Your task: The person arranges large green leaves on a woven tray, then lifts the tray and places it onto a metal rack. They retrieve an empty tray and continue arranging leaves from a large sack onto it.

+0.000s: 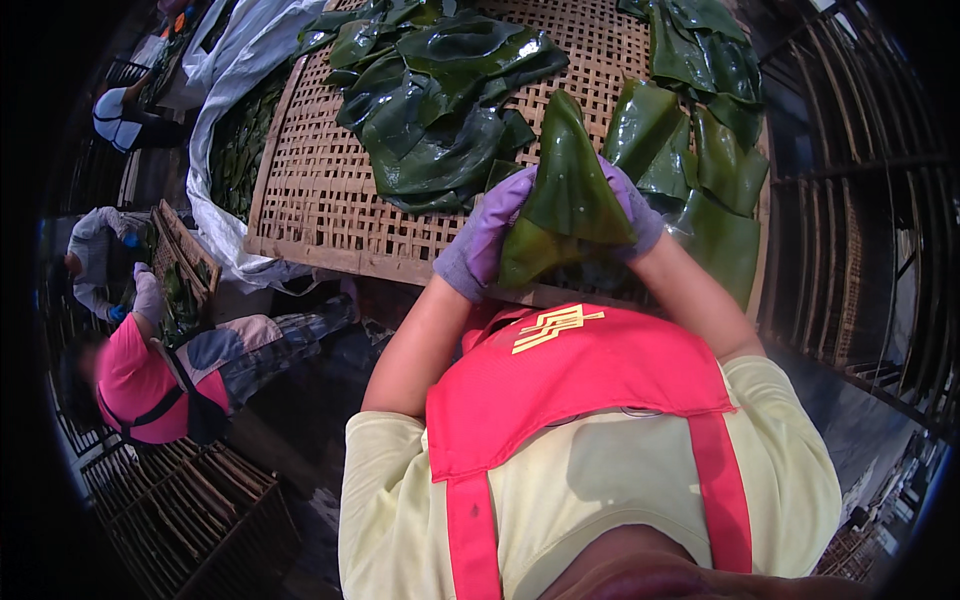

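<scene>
Between my hands is a wide, glossy green kelp sheet (pixel 574 180), folded over and raised above the front edge of a woven bamboo tray (pixel 315 165). My left hand (pixel 499 225), in a purple-palmed work glove, grips its left side. On the other side my right hand (pixel 634 206), gloved alike, holds the sheet, its fingers partly hidden behind it. A heap of dark wet kelp (pixel 442 105) lies on the tray beyond my left hand. Flat kelp pieces (pixel 712 240) overlap along the tray's right side, close to my right hand.
White plastic sheeting (pixel 214 142) and more kelp (pixel 247 142) lie left of the tray. Racks of stacked trays (pixel 847 225) stand at the right, another rack (pixel 187 510) at lower left. Several people work on the left, one in a pink top (pixel 150 382).
</scene>
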Motion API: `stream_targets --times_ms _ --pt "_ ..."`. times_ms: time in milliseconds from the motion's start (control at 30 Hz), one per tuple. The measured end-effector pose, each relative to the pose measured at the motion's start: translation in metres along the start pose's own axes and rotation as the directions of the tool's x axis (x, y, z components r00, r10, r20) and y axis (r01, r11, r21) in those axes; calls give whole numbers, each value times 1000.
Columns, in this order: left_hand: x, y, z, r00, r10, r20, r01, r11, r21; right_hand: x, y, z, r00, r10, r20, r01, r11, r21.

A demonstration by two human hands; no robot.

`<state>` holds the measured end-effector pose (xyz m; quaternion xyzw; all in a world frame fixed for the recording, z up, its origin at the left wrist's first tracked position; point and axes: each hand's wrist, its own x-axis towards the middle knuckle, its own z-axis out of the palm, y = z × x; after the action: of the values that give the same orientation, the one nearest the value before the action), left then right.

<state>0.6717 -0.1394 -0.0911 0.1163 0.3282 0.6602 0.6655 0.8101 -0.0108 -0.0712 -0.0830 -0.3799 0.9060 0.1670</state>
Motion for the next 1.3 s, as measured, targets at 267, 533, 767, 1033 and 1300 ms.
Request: stream_targets --times_ms 267,533,767,1033,1300 --pt "-22 1 20 997 -12 72 23 988 -153 2 -11 -10 996 -82 26 84 861 -502" --pt "-30 6 21 996 25 89 -21 999 -50 -11 0 18 886 -301 353 399 105 -911" --pt "-50 16 16 982 185 -48 -177 976 130 19 10 -45 865 -281 -416 105 912 -397" --pt "-34 14 10 986 157 -50 -160 985 -68 2 15 -15 945 -271 -184 115 800 -589" --pt "11 50 27 995 99 -26 -101 989 -108 10 -24 5 989 73 132 -123 900 418"
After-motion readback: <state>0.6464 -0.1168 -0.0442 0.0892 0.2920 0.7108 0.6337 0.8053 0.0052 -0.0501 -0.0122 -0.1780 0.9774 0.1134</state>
